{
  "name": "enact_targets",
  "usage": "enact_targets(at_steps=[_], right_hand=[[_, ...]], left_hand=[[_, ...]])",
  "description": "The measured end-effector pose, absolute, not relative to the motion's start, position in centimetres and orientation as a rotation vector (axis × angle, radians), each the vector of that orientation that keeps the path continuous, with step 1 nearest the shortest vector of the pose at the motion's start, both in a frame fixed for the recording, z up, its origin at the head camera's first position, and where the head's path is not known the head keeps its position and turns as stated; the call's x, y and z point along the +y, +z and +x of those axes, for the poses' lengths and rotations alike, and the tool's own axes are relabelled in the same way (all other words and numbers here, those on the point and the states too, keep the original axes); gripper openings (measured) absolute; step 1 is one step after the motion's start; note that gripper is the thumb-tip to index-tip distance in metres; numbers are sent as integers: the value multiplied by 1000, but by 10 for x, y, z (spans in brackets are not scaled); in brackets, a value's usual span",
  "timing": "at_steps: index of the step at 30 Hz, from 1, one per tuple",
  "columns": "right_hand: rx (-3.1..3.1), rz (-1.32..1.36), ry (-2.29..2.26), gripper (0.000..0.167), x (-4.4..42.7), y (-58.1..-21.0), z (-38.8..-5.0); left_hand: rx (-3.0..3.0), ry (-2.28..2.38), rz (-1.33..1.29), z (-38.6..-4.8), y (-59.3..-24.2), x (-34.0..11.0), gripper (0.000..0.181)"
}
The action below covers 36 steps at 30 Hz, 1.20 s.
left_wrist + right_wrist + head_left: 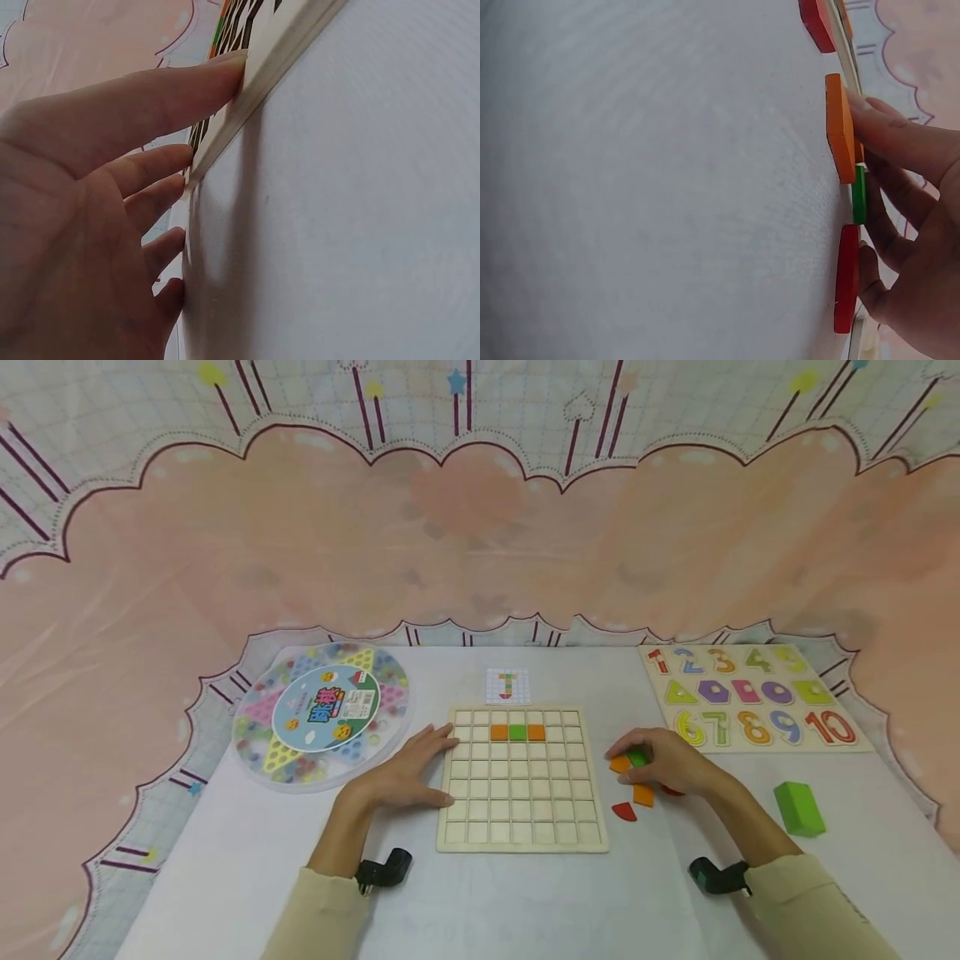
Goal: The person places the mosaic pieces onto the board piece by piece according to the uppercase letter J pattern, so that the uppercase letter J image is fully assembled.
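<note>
- Fingers (154,169) of the left hand (397,777) spread wide from the thumb, gripping nothing, with index tip and thumb against the left edge of the wooden grid board (522,845)
- Right of those fingers, in the board's second row from the far edge, an orange square (498,732), a green square (517,732) and another orange square (536,732) sit side by side
- Right hand (671,764) bends its fingers over a loose orange tile (619,763) and a green tile (638,757); they are too covered to tell whether it pinches either
- Just nearer the person than these fingers, a second orange tile (642,796) and a red tile (624,812) lie on the table (525,902)
- Well right of the right fingers stands a green block (799,808)
</note>
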State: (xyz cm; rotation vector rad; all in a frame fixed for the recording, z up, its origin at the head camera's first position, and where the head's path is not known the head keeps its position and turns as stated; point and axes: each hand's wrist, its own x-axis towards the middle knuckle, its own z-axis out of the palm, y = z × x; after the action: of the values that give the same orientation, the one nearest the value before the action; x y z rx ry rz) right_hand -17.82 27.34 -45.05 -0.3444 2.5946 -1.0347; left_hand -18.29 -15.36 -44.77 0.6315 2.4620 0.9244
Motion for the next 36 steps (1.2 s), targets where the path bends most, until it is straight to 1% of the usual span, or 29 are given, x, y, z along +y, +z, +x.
enact_targets(at_steps=[13, 18, 25, 36], right_hand=[[2579, -359, -1008, 29, 262, -459, -178], [2615, -378, -962, 29, 261, -455, -178], [2666, -317, -918, 34, 259, -444, -179], [2685, -445, -1039, 23, 257, -428, -191]], left_hand=[[2460, 948, 595, -172, -453, -160, 86], [2459, 937, 595, -174, -452, -160, 86], [2457, 930, 606, -177, -451, -157, 85], [2460, 932, 610, -181, -447, -154, 86]])
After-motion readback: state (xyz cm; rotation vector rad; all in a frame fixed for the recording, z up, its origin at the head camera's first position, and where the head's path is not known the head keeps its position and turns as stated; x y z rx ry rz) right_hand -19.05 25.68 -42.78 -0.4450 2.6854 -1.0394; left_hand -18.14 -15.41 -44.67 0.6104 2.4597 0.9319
